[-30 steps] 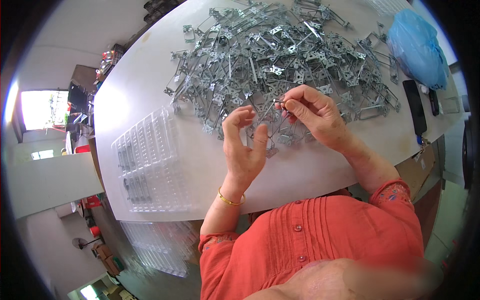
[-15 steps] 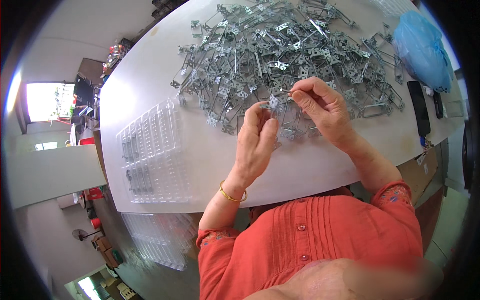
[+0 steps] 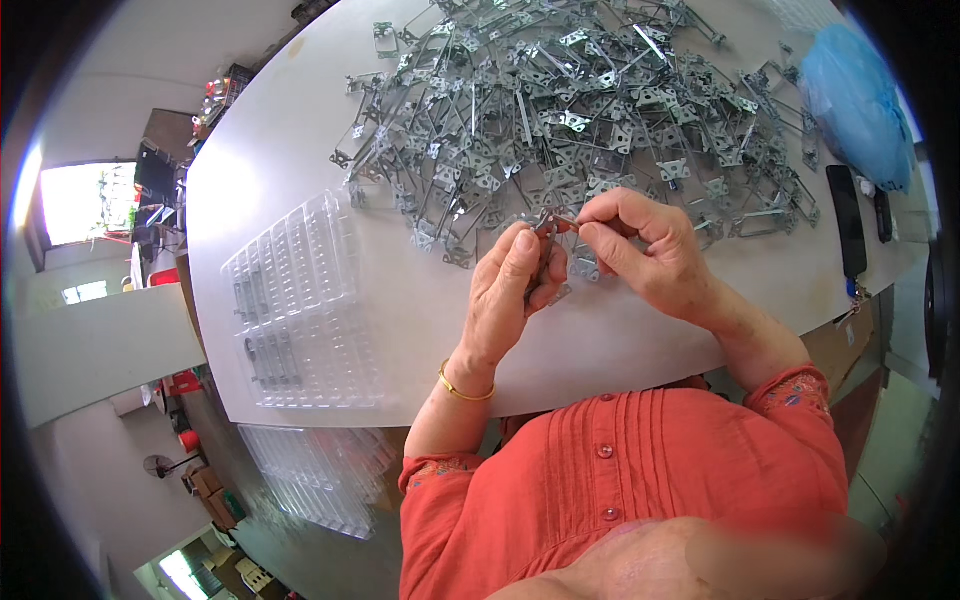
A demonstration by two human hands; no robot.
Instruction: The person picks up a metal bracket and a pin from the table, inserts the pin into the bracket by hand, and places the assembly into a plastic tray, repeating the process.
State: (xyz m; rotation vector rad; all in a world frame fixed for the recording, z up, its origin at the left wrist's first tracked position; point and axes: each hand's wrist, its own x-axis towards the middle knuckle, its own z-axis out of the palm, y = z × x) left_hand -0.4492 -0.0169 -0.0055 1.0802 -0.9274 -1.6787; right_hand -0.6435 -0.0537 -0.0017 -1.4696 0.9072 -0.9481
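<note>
My left hand [image 3: 508,280] is closed round a grey metal bracket [image 3: 545,258], its thumb pressed on the upper end. Opposite it, my right hand [image 3: 645,245] pinches a small thin metal piece [image 3: 566,224] between thumb and forefinger, its tip at the bracket's upper end. Whether that piece is separate from the bracket I cannot tell. Just beyond both hands spreads a large heap of loose metal brackets [image 3: 560,120] with plates and long thin bars. Some of the nearest parts lie partly hidden behind my fingers.
Clear plastic trays [image 3: 310,320] lie at the left of the white table [image 3: 420,350], a few compartments holding metal parts. More clear trays [image 3: 310,480] sit below the table edge. At the right are a blue plastic bag [image 3: 855,105] and a black phone [image 3: 847,220].
My left hand has turned, bringing the bracket more into view. My right hand has shifted slightly nearer to me, still pinching the thin piece.
</note>
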